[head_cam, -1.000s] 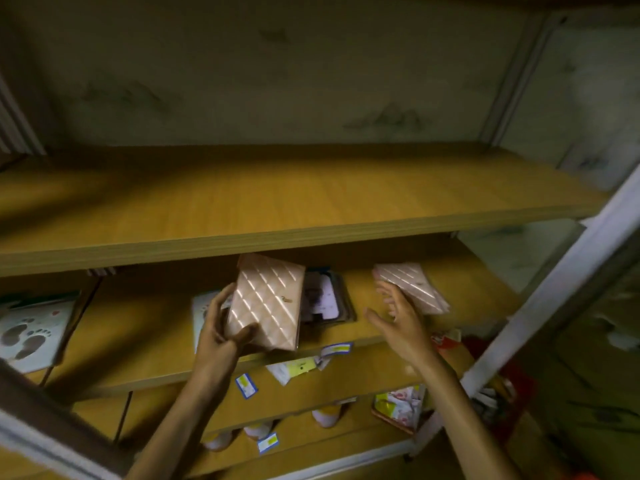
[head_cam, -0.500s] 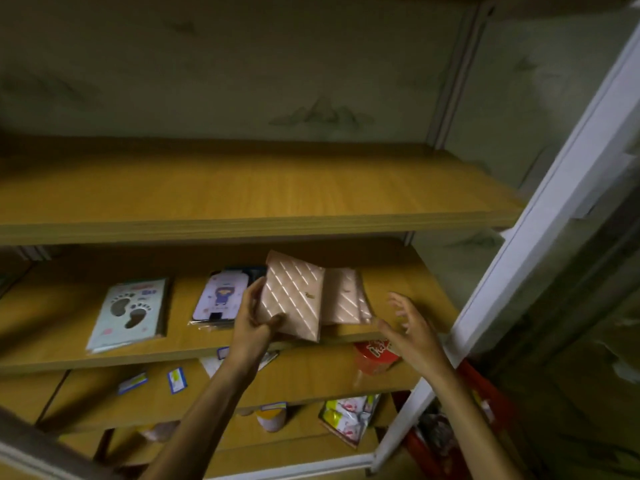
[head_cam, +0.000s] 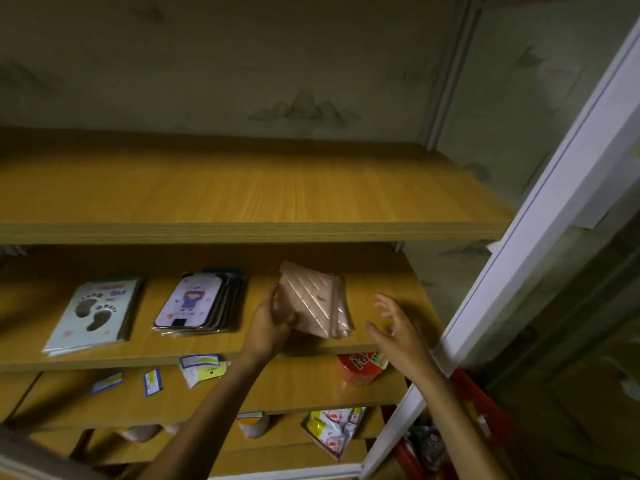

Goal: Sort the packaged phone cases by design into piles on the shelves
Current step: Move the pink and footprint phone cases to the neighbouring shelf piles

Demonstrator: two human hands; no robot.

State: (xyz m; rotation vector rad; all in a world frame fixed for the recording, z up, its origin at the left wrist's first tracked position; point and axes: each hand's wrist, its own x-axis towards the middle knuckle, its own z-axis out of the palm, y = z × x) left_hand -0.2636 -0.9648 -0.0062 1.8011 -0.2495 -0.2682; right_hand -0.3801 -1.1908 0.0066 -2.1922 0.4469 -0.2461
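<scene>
My left hand [head_cam: 269, 323] grips the left edge of a pink quilted phone case [head_cam: 311, 301], which lies low over another pink quilted case [head_cam: 341, 317] at the right end of the middle shelf [head_cam: 207, 355]. To the right of those cases my right hand [head_cam: 398, 327] hovers with spread fingers, holding nothing. A pile of cases with a purple cartoon figure [head_cam: 199, 303] lies mid-shelf. A pale blue footprint-design pile [head_cam: 93, 313] sits further left.
The wide top shelf [head_cam: 242, 195] is bare wood. Price labels [head_cam: 152, 382] hang on the shelf edge below. A red cup [head_cam: 362, 368] and snack packets [head_cam: 330, 431] sit on the lower shelves. A white frame post [head_cam: 540, 209] stands at the right.
My left hand carried the pink quilted case to the right and lowered it onto the other pink case. My right hand drew back from that pile. The view swung to the right.
</scene>
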